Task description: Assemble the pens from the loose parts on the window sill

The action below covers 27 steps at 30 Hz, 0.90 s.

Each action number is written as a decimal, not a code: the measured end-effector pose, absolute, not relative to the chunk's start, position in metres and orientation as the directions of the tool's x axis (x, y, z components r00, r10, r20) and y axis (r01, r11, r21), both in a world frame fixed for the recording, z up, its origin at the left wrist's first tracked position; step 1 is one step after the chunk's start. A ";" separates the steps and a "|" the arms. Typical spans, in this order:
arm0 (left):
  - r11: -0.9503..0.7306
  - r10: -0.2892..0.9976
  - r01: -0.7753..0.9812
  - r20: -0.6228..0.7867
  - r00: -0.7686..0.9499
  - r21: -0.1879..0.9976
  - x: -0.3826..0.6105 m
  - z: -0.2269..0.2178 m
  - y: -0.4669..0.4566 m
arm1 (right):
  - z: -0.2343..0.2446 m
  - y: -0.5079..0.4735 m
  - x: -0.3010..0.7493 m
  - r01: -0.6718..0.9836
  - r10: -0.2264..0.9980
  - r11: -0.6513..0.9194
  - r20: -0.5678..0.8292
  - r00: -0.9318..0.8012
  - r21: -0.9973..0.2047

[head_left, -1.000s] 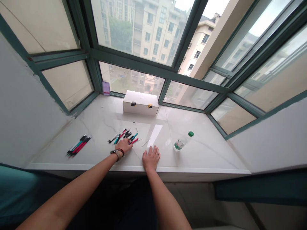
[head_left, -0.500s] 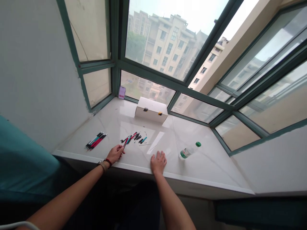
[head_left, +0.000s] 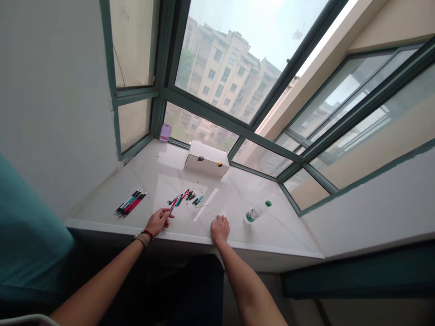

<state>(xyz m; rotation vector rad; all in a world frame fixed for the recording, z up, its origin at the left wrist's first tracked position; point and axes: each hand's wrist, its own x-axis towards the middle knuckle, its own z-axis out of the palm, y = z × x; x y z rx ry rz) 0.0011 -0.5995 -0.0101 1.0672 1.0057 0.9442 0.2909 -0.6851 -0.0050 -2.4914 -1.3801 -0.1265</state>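
My left hand (head_left: 158, 222) is closed, with a slim red pen part (head_left: 173, 203) pinched between thumb and fingers and tilted toward the loose pieces. Beyond it lie several pen parts (head_left: 190, 196) in black, red and blue. My right hand (head_left: 220, 230) rests on the white sill near its front edge, fingers bent and slightly apart, with nothing clearly in them. Just past those fingertips is a thin pale stick (head_left: 212, 209); another thin stick (head_left: 201, 206) lies by the black parts. To the left, a row of pens (head_left: 131, 203) in black, blue and red lies side by side.
A white box (head_left: 207, 164) stands against the window at the back. A clear bottle with a green cap (head_left: 256, 213) is right of my right hand. The marble-like sill (head_left: 272, 242) ends in a front edge above my legs. A purple item (head_left: 165, 132) sits in the window corner.
The view has turned, so the whole scene sits further left. My right fingers look more bent, and a thin pale stick now shows beyond them. My left hand keeps its pinch on the red part.
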 end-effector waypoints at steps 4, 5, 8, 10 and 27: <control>0.163 0.950 -0.065 -0.139 0.280 0.984 0.003 -0.008 -0.603 | 0.021 -0.658 0.300 0.870 0.876 -0.459 0.070 0.477 -0.180; 0.145 0.951 -0.051 -0.125 0.282 0.988 0.003 -0.008 -0.604 | 0.029 -0.650 0.301 0.902 0.906 -0.404 0.067 0.417 -0.152; 0.097 0.959 -0.007 -0.091 0.268 0.995 0.005 -0.009 -0.606 | 0.046 -0.627 0.298 0.978 0.978 -0.209 0.018 0.209 0.009; 0.078 0.964 0.026 -0.082 0.254 0.997 0.005 -0.007 -0.607 | 0.053 -0.616 0.293 0.992 0.991 -0.077 -0.103 0.087 0.100; -0.120 0.965 0.371 0.019 0.263 0.921 0.011 0.000 -0.605 | 0.058 -0.597 0.241 0.853 0.987 -0.102 -0.161 0.021 -0.511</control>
